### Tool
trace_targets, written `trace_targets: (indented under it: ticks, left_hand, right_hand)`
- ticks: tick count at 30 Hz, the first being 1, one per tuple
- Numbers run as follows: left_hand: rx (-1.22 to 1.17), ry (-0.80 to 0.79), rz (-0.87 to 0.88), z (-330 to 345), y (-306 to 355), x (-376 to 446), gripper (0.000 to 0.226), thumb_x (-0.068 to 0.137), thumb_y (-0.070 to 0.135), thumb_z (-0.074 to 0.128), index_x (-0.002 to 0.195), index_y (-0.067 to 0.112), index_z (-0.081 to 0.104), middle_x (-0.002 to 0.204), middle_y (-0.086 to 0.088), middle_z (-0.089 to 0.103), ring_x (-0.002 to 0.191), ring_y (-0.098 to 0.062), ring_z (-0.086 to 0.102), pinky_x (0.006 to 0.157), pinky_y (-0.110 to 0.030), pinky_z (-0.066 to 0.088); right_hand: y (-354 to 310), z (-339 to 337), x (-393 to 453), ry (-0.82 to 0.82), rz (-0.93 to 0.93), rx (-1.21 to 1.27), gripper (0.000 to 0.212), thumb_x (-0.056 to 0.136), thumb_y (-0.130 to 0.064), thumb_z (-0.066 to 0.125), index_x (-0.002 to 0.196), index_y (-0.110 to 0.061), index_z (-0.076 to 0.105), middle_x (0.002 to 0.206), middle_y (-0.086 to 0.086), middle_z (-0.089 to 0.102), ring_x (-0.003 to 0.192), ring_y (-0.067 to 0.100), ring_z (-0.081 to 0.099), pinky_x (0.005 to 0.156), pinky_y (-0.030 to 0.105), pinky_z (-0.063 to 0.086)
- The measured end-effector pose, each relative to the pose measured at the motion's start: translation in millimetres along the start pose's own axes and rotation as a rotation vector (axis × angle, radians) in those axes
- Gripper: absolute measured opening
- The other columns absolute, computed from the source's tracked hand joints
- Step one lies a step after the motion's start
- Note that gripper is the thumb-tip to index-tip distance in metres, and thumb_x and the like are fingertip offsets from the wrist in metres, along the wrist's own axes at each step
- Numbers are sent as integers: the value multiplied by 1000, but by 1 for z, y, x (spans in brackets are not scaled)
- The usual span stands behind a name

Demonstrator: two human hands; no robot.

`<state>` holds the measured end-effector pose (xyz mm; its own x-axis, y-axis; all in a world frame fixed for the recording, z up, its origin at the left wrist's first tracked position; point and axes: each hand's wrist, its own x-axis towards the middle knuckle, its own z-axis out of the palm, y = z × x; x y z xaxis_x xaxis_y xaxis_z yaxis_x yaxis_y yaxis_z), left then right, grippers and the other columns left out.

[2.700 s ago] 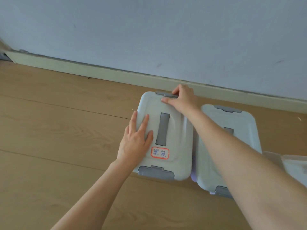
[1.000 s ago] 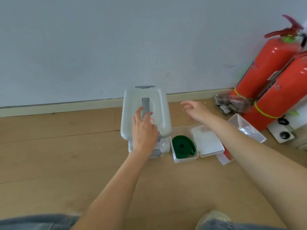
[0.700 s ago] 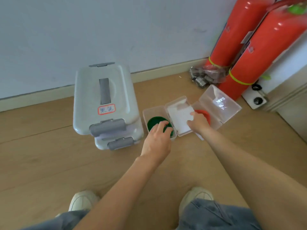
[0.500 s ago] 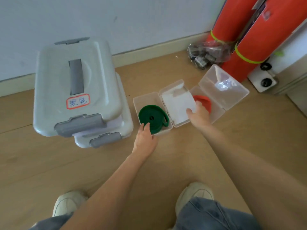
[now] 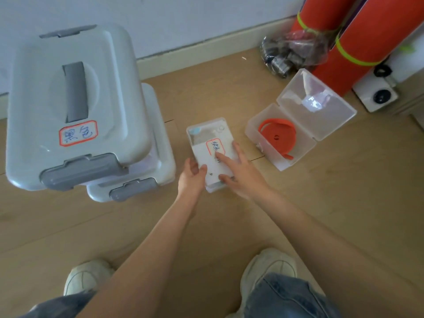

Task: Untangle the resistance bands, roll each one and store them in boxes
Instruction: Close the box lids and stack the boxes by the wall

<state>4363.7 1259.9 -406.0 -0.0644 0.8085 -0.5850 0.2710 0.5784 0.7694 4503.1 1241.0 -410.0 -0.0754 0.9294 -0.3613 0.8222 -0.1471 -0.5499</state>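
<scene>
Lid now folded down over the green band's small clear box (image 5: 211, 154) on the floor, beside stacked grey bins (image 5: 78, 106): left hand (image 5: 191, 177) gripping its near-left corner, right hand (image 5: 238, 173) pressing flat, fingers spread, while the orange band (image 5: 276, 137) is lying rolled in the open box (image 5: 296, 125) rightward.

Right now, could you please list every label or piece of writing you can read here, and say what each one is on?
"黑色": handwritten on the red-bordered sticker on the top grey storage bin's lid.
Red-bordered sticker on the small closed box: handwriting partly covered by a finger, unreadable.
No other text visible.
</scene>
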Motion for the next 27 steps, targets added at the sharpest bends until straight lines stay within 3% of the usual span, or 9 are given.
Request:
trace_targets:
  ticks: [2, 6, 10, 15, 20, 24, 27]
  left_hand:
    - [-13, -11, -8, 5, -5, 2, 42, 90, 11, 54, 131, 15, 48, 112, -1, 64, 106, -23, 61, 96, -43, 47]
    - [-42, 32, -47, 5, -12, 7, 44, 86, 10, 60, 127, 24, 51, 98, 6, 62, 100, -19, 63, 94, -39, 49]
    - [-24, 43, -15, 5, -9, 3, 49, 86, 10, 58, 132, 23, 46, 120, -3, 62, 104, -22, 61, 93, -41, 49]
    - [537, 58, 252, 5, 15, -2, 63, 87, 0, 47, 144, 18, 27, 152, -3, 23, 129, -25, 39, 97, -34, 36]
    - [744, -49, 429, 32, 45, -3, 57, 90, 2, 40, 144, 12, 27, 155, -5, 15, 142, -20, 15, 111, -27, 15]
    - [844, -164, 477, 72, 61, 2, 64, 90, 8, 42, 148, 15, 17, 156, -4, 14, 144, -20, 9, 115, -36, 10]
    - [1007, -146, 391, 90, 58, 7, 67, 90, 13, 41, 149, 22, 9, 158, 0, 2, 145, -25, -4, 114, -49, 4]
  right_hand:
    - [7, -1, -7, -23, -26, -63, 59, 93, -32, 52, 145, -36, 24, 157, 10, -14, 137, 37, 25, 109, 39, 28]
    - [-1, 3, -8, -70, 25, -167, 61, 95, -36, 48, 146, -41, 15, 155, 11, -22, 137, 44, 14, 112, 45, 23]
    - [-12, 1, -7, -104, 104, -253, 63, 94, -41, 48, 144, -48, 11, 154, 7, -25, 130, 43, 25, 107, 48, 28]
    - [-17, -30, -1, -172, 89, -284, 58, 93, -38, 49, 145, -41, 22, 157, 11, -6, 139, 37, 17, 112, 48, 19]
    - [14, -100, 3, 202, 134, -315, 54, 90, -18, 50, 142, -17, 36, 154, 17, 16, 139, 35, 19, 112, 43, 21]
    - [55, -154, 9, 368, 200, -433, 63, 88, -14, 54, 145, -13, 25, 157, 16, 0, 144, 33, 3, 115, 48, 10]
    - [81, -173, 14, 349, 428, -437, 80, 89, -20, 56, 150, -19, 5, 156, 18, -10, 143, 38, -3, 115, 49, 5]
